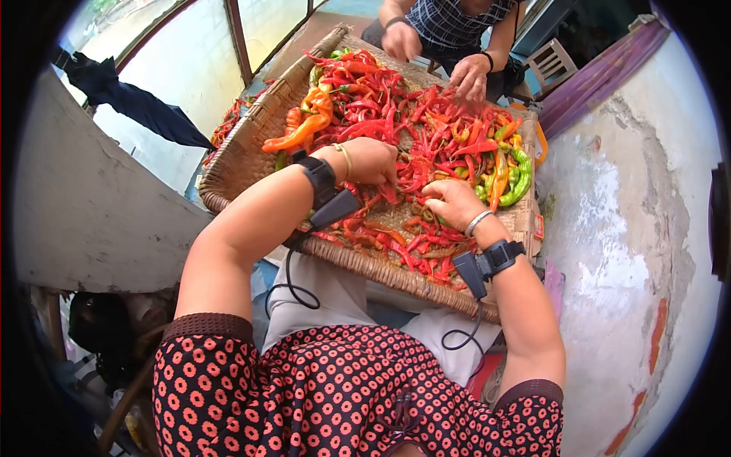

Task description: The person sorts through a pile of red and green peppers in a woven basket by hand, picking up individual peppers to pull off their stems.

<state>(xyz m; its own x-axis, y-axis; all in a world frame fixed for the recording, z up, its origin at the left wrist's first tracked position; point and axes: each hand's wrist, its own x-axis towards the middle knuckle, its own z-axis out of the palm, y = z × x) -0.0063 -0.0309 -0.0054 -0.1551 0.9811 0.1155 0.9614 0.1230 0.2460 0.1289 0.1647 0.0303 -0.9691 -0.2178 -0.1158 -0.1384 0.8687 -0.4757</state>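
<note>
A large woven tray [251, 141] holds a heap of red peppers [365, 91], with orange peppers [308, 122] at its left and green peppers [521, 177] at its right. My left hand [367, 160] is over the middle of the heap, its fingers bent down among red peppers; what they hold, if anything, is hidden. To its right my right hand [454, 204] reaches into the peppers, thumb and fingers somewhat apart, with nothing visible between them. Smaller red peppers [419, 244] are spread along the near side of the tray.
Across the tray sits another person, both hands [470, 76] over the far peppers. A folded dark umbrella [145, 107] hangs at the left by the windows. A worn wall [601, 221] stands close on the right, and a wooden chair [550, 65] is behind.
</note>
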